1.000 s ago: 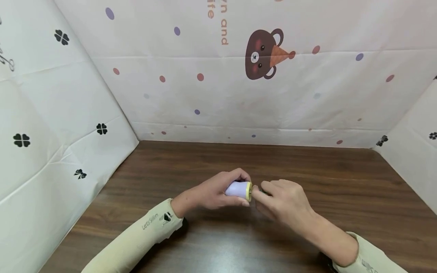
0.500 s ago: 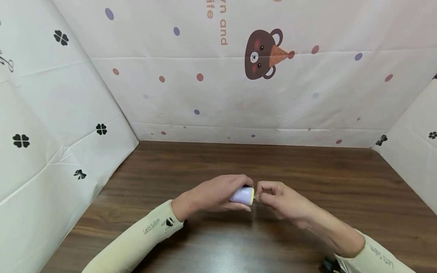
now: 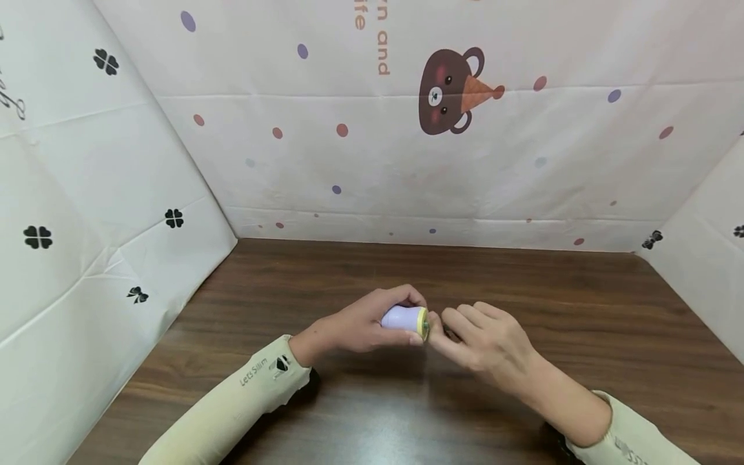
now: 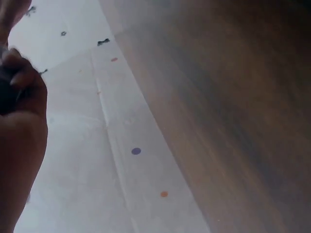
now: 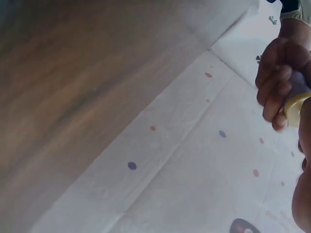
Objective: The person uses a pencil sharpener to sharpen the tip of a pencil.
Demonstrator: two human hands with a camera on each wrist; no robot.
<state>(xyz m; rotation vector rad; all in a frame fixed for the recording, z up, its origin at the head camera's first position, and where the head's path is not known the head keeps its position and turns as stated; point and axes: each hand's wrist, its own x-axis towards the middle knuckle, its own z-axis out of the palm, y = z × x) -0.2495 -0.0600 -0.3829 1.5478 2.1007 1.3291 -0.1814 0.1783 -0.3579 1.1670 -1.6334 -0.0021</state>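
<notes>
A small lavender cylinder (image 3: 401, 318) with a yellow rim lies sideways in my left hand (image 3: 366, 324), gripped between thumb and fingers. Its yellow-rimmed end faces right, and a small greenish stem (image 3: 426, 325) shows in the middle of that end. The curled fingers of my right hand (image 3: 488, 345) are right at this stem, thumb and index finger meeting there; the palm side is hidden. In the right wrist view, the left hand (image 5: 274, 80) wraps the cylinder, its yellow rim (image 5: 293, 108) close to the right hand (image 5: 302, 194). The left wrist view shows the left hand (image 4: 24, 145) dark at the edge.
Both hands are over a dark brown wooden table (image 3: 325, 271). A white sheet (image 3: 279, 168) with dots and a bear print stands behind it, and more white sheeting (image 3: 75, 187) with clover prints borders the left side. Pale sleeves (image 3: 232, 400) cover the forearms.
My right hand turned palm-up half a second ago and has turned back knuckles-up at the stem. The left hand tilted the cylinder slightly away and back, keeping its grip.
</notes>
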